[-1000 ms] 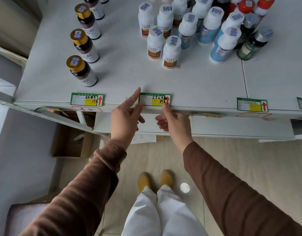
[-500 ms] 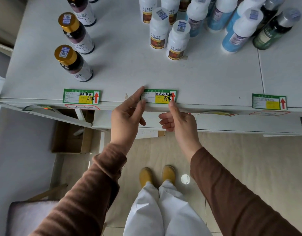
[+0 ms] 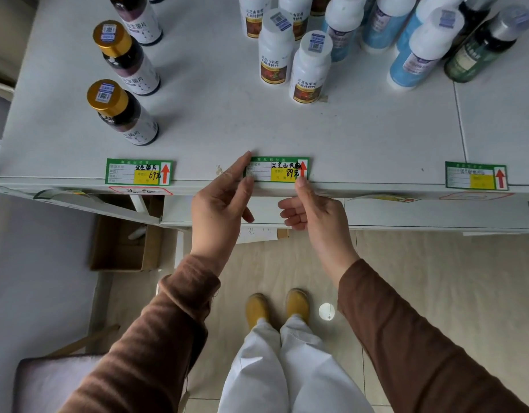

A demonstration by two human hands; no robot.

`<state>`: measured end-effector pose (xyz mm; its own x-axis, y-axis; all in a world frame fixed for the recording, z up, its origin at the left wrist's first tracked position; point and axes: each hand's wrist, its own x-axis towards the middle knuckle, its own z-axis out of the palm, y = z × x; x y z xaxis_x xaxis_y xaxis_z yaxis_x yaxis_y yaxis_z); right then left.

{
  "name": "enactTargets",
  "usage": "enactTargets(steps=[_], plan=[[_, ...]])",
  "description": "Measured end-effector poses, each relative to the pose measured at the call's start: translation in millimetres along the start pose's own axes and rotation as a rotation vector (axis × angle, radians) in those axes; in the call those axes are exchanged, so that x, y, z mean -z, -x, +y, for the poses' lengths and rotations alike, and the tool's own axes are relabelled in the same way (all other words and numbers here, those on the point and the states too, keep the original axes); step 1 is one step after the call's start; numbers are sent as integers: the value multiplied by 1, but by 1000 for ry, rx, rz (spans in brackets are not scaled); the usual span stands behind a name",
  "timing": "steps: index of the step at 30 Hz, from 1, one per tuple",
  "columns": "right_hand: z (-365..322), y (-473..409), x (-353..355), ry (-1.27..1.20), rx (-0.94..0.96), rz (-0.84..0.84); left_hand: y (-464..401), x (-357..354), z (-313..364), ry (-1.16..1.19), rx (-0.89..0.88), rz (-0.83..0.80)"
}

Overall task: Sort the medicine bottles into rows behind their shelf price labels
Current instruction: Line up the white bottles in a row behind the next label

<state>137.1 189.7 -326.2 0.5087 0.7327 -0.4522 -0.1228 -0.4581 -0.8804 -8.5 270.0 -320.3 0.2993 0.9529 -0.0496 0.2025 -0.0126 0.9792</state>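
The middle green-and-yellow price label (image 3: 282, 169) lies at the front edge of the white shelf (image 3: 227, 123). My left hand (image 3: 218, 210) touches its left end with a straight index finger and thumb. My right hand (image 3: 316, 216) presses its lower right corner with one straight digit, the other fingers curled below the shelf edge. Behind this label stand white bottles with red-brown labels (image 3: 310, 67). Gold-capped dark bottles (image 3: 123, 114) form a row behind the left label (image 3: 138, 172). Blue bottles (image 3: 418, 55) and a dark green bottle (image 3: 486, 46) stand at the back right, behind a third label (image 3: 476, 175).
A lower shelf (image 3: 436, 213) runs under the top one. A cardboard box (image 3: 123, 248) sits on the floor at left, and a padded seat (image 3: 48, 380) shows at the bottom left. My legs and yellow shoes are below.
Both hands stay at the middle label. My left thumb has come onto its left end, and the view has shifted so the bottles sit higher in the frame.
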Motion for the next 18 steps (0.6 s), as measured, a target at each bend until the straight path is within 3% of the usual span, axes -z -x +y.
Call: enactTargets(steps=[11,18], plan=[[-16,8,2,-22,-59,-15,1,4,11,-48,54,-27],[-44,21,12,156,-53,-24,-2,14,34,-309,80,-83]])
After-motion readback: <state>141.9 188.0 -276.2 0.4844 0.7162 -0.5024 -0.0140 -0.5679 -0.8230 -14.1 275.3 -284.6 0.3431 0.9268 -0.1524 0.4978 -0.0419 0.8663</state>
